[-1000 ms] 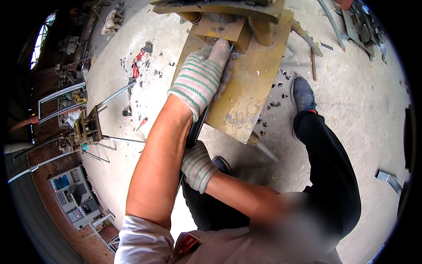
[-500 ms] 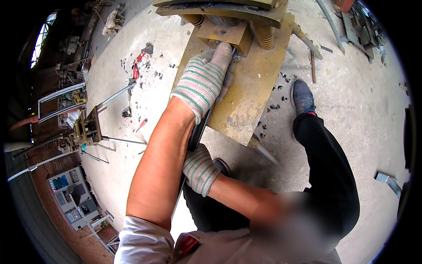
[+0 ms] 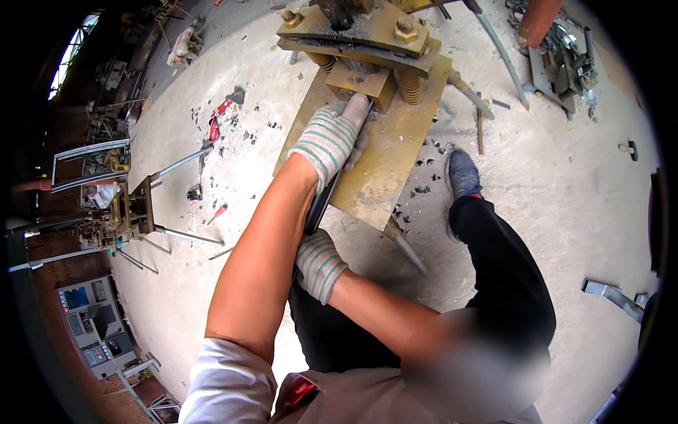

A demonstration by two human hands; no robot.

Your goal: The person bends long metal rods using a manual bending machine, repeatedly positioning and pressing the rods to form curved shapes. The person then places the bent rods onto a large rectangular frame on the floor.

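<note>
A long, thin dark bar or profile point(image 3: 323, 205) runs from the machine back toward my body. My left hand point(image 3: 325, 141), in a white glove with green stripes, is closed around its far part, thumb along the top. Closer to me, my right hand point(image 3: 321, 265), gloved alike, grips the bar near my thigh. The bar's far end meets a yellowish metal block point(image 3: 361, 81) on the press's base plate point(image 3: 371, 191); my left hand partly hides the contact. Above the block sits the press's bolted upper plate point(image 3: 353, 32), with a coil spring point(image 3: 409, 88) at its right.
Dark scraps point(image 3: 421, 189) litter the floor beside the press. Its legs point(image 3: 406, 247) splay outward. My shoe point(image 3: 463, 175) rests to its right. Another metal stand point(image 3: 134, 205) with rods is at left, a metal pile point(image 3: 565, 74) at far right, and a square tube point(image 3: 611, 293) lies lower right.
The view has shifted, bringing more of the press's upper plate and its bolts into sight. Both hands keep their hold on the dark bar, with its far end still at the block.
</note>
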